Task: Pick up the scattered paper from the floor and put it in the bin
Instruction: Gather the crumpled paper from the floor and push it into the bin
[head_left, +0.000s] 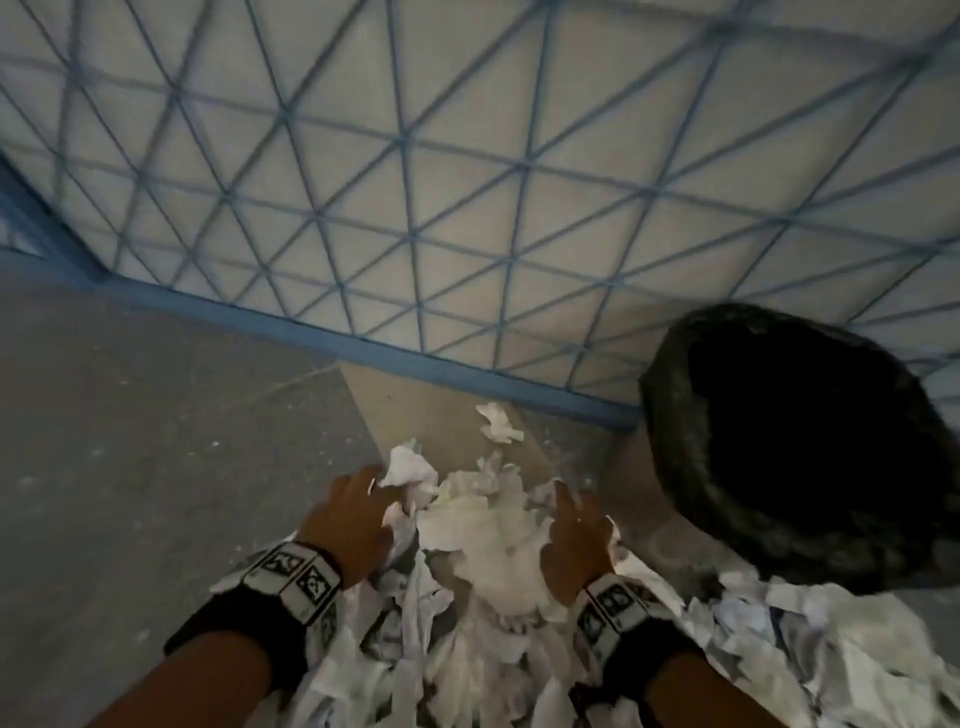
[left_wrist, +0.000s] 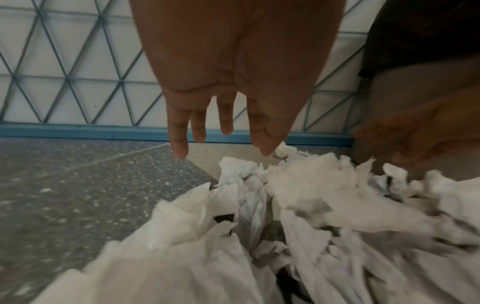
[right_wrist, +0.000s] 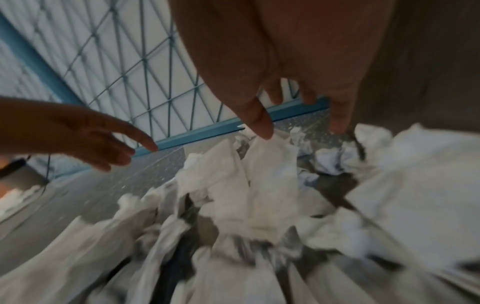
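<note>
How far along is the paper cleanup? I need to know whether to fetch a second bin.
Done: nothing can be confirmed, since the bin interior is too dark to show any paper. In hand: the left hand and right hand, fingers extended, flank the paper pile, gathering it but not yet lifting. Left: nearly everything, including that pile, the scraps by the bin and one crumpled piece near the wall.
</note>
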